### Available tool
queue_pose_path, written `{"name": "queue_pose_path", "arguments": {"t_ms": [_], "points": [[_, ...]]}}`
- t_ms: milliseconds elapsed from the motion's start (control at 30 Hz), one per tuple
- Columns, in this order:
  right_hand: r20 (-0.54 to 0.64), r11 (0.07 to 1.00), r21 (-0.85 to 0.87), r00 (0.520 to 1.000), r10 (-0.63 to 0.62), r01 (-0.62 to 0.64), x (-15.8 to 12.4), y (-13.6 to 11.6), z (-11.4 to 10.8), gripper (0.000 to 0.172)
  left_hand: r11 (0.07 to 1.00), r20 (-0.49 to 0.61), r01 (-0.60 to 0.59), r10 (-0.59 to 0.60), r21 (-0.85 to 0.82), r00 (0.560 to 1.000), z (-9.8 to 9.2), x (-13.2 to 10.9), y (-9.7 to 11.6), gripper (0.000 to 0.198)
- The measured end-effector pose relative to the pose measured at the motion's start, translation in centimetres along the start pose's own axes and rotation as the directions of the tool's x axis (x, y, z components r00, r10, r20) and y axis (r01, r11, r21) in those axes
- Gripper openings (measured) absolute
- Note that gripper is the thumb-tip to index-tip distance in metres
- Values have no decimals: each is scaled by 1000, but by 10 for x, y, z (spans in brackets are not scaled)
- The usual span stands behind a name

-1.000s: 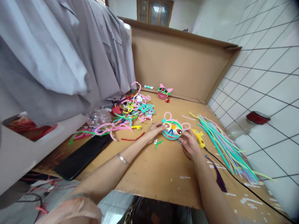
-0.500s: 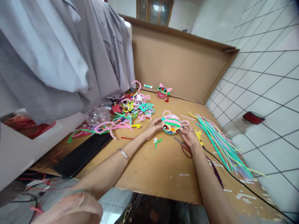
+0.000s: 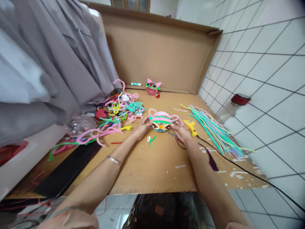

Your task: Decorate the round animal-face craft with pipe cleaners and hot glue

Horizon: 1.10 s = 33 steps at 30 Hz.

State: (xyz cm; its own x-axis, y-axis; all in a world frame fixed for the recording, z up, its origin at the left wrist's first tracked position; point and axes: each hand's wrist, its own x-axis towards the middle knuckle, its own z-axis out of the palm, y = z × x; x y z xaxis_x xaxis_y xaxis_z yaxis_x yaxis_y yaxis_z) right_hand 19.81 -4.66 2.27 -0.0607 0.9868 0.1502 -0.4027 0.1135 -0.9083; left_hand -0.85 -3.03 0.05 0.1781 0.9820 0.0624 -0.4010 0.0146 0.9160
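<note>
Both hands hold a small colourful pipe-cleaner face (image 3: 161, 121) with pink loop ears, just above the cardboard work surface (image 3: 152, 171). My left hand (image 3: 142, 126) grips its left edge with curled fingers. My right hand (image 3: 181, 129) pinches its right edge. The piece stands tilted up, its front toward me. Red-handled scissors (image 3: 177, 141) lie under my right wrist. A yellow glue gun (image 3: 190, 127) lies just right of that hand, its black cord (image 3: 240, 170) running off to the right.
A tangle of bent pipe cleaners (image 3: 119, 113) lies to the left, a bundle of straight ones (image 3: 212, 130) to the right. A finished pink-eared face (image 3: 152, 87) and a marker (image 3: 136, 84) sit by the cardboard back wall. Grey cloth (image 3: 47, 63) hangs at left, above a black board (image 3: 69, 168).
The two hands have tipped the pipe-cleaner face from lying flat to standing nearly upright. The camera has swung, so everything sits further left and lower in view.
</note>
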Motion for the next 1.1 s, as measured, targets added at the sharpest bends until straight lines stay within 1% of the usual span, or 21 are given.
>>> {"name": "queue_pose_path", "arguments": {"t_ms": [67, 167, 400, 567, 700, 800, 933, 1100], "points": [[14, 1000, 20, 1000, 12, -12, 0, 0, 0, 43, 1000, -7, 13, -12, 23, 1000, 0, -1, 2, 31], [-4, 999, 23, 1000, 27, -26, 1, 1, -1, 44, 999, -6, 19, -19, 33, 1000, -1, -2, 4, 27], [-85, 999, 29, 996, -22, 24, 4, 8, 0, 49, 1000, 15, 6, -6, 25, 1000, -4, -1, 1, 34], [-124, 999, -2, 991, -48, 48, 3, 16, 2, 52, 1000, 29, 30, -30, 4, 999, -5, 0, -1, 38], [-167, 999, 21, 985, -40, 44, 2, 23, 6, 56, 998, 51, 55, -56, 13, 997, -9, 0, 4, 38], [-166, 999, 31, 986, -12, 17, -1, 29, 9, 56, 997, 71, 77, -78, 28, 994, -15, -2, 9, 37], [-173, 998, 55, 985, 7, 3, -5, 31, 13, 54, 992, 107, 117, -121, 49, 987, -21, -2, 15, 42], [-159, 997, 74, 987, 29, -17, -7, 24, 9, 50, 991, 121, 127, -131, 44, 984, -18, -4, 13, 45]]}}
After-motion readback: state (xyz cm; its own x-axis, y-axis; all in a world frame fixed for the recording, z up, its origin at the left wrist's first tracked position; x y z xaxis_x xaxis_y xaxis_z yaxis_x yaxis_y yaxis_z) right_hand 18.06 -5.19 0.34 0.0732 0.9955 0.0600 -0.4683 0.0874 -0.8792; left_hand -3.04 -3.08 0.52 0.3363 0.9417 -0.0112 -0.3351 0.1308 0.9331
